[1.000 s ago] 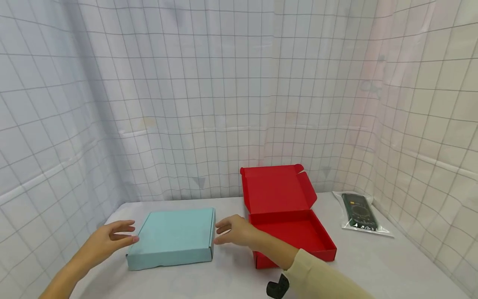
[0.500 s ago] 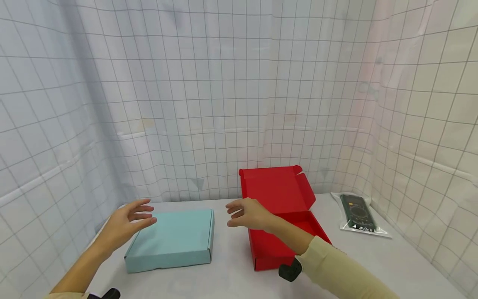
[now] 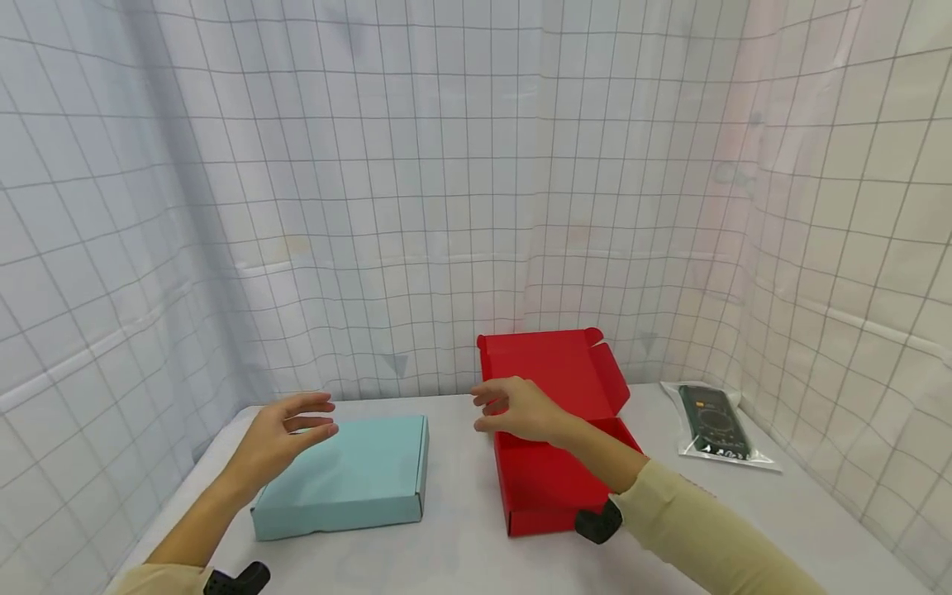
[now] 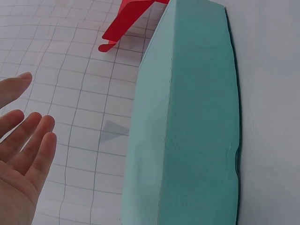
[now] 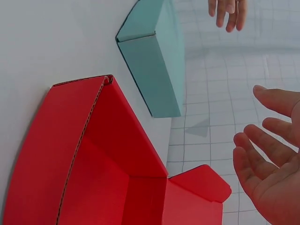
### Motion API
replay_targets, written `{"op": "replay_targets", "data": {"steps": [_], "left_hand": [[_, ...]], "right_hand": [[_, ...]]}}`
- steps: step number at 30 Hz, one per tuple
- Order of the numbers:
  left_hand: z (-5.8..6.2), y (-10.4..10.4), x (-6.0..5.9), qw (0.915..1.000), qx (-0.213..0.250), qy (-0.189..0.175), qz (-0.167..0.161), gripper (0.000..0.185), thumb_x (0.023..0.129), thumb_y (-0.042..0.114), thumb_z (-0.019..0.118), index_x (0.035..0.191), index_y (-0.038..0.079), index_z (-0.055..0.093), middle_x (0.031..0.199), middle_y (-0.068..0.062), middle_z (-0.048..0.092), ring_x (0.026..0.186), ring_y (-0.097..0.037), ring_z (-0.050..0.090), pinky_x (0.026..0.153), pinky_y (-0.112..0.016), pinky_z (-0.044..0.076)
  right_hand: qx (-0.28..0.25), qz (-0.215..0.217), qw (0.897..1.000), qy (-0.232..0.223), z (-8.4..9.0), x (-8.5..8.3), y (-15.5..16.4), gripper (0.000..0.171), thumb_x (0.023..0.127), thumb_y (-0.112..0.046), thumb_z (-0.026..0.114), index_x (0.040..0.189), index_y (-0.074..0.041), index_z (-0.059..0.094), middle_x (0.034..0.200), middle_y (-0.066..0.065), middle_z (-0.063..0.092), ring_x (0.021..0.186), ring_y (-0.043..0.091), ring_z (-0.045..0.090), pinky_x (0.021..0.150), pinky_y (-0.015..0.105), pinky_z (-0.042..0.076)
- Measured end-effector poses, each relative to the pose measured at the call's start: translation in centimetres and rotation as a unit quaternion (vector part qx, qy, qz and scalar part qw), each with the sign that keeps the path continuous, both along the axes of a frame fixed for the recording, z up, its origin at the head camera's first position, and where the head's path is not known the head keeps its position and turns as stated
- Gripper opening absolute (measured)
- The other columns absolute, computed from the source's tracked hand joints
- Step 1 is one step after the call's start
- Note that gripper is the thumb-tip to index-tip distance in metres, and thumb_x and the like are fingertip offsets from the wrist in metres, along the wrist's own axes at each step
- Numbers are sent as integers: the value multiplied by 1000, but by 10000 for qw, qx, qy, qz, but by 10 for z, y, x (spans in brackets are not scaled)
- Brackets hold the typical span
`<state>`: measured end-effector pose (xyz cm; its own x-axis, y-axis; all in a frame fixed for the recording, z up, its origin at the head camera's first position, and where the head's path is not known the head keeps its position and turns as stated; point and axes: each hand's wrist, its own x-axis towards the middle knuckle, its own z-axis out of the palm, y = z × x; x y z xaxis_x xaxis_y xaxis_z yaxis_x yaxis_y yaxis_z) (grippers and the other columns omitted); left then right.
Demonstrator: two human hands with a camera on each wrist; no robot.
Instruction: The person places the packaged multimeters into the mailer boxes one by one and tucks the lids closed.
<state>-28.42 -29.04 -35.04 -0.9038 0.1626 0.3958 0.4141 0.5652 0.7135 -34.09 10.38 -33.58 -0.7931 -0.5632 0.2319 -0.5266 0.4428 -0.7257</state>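
Observation:
A closed light-blue cardboard box (image 3: 357, 471) lies flat on the table at the left of the head view. Above its left part hovers my left hand (image 3: 278, 438), fingers relaxed and holding nothing. To its right stands an opened red cardboard box (image 3: 550, 487), its lid (image 3: 550, 368) raised at the back; the part of its inside that shows is bare. My right hand (image 3: 524, 409) is in the air over the red box's left side, with loose fingers and nothing in them. The left wrist view shows the blue box's front side (image 4: 201, 122) apart from the hand.
A dark multimeter (image 3: 714, 421) in a clear plastic bag (image 3: 762, 460) lies at the table's right. White gridded curtains (image 3: 446, 198) enclose the table at the back and both sides. Each wrist carries a small black device (image 3: 598, 522).
Both hands have risen away from the blue box's sides and shifted right. The right hand is now over the red box. The boxes and bagged multimeter stay in place.

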Motion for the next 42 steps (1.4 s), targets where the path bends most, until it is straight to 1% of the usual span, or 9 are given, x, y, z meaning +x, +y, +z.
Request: {"op": "replay_targets", "data": {"steps": [6, 12, 16, 20, 24, 27, 33, 36, 42], "left_hand": [[-2, 13, -6, 9999, 104, 11, -53, 58, 97, 29, 76, 144, 1, 56, 130, -16, 66, 117, -34, 67, 85, -28, 55], [-4, 28, -13, 9996, 239, 23, -139, 53, 98, 28, 75, 141, 3, 59, 129, -13, 67, 115, -32, 67, 87, -32, 55], [-5, 38, -16, 9989, 364, 9, -281, 50, 98, 26, 75, 140, 3, 60, 129, -13, 67, 114, -32, 68, 90, -40, 57], [-4, 50, -18, 9976, 579, -58, -374, 49, 97, 25, 76, 139, 3, 61, 129, -13, 67, 116, -33, 67, 92, -47, 56], [-5, 60, -21, 9965, 687, -138, -451, 48, 97, 24, 77, 137, 4, 62, 129, -13, 67, 115, -33, 67, 92, -46, 55], [-7, 67, -24, 9964, 675, -143, -500, 46, 97, 23, 76, 136, 3, 63, 128, -13, 67, 114, -32, 67, 93, -49, 56], [-12, 80, -29, 9960, 568, -132, -680, 43, 97, 23, 76, 133, 4, 64, 127, -12, 67, 114, -33, 67, 94, -53, 54], [-14, 87, -30, 9955, 593, -176, -718, 42, 97, 23, 76, 132, 4, 65, 126, -11, 68, 113, -31, 67, 94, -51, 55], [-20, 101, -33, 9945, 669, -263, -758, 37, 96, 19, 77, 129, 5, 67, 124, -10, 68, 111, -29, 68, 93, -51, 55]], "right_hand": [[-47, -285, 9996, -3, 3, 0, 15, 53, 91, -21, 80, 139, -11, 64, 129, 7, 67, 116, 29, 64, 85, 38, 60], [29, -537, 9985, 78, 4, 0, 28, 55, 89, -22, 82, 140, -11, 63, 130, 3, 65, 118, 26, 63, 86, 38, 59], [10, -657, 9977, 180, 3, -3, 40, 56, 88, -23, 83, 140, -11, 63, 130, 2, 66, 118, 26, 63, 87, 39, 59], [112, -727, 9968, 304, 5, -7, 54, 59, 88, -23, 83, 141, -9, 62, 130, 3, 66, 118, 27, 63, 89, 40, 59], [199, -855, 9954, 389, 7, -10, 69, 59, 89, -23, 82, 142, -8, 61, 131, 6, 67, 118, 28, 64, 91, 42, 58], [247, -948, 9943, 417, 6, -14, 80, 57, 91, -23, 81, 142, -9, 61, 133, 9, 66, 119, 29, 64, 93, 45, 57], [315, -1099, 9925, 434, 1, -20, 102, 56, 93, -21, 79, 143, -4, 59, 135, 16, 64, 121, 34, 63, 96, 49, 55], [269, -1131, 9927, 331, 0, -21, 111, 55, 94, -19, 77, 143, -2, 58, 137, 19, 63, 122, 37, 61, 97, 51, 54], [226, -1128, 9928, 333, -1, -24, 127, 53, 95, -16, 75, 142, 1, 58, 137, 22, 62, 123, 44, 59, 97, 54, 53]]}}
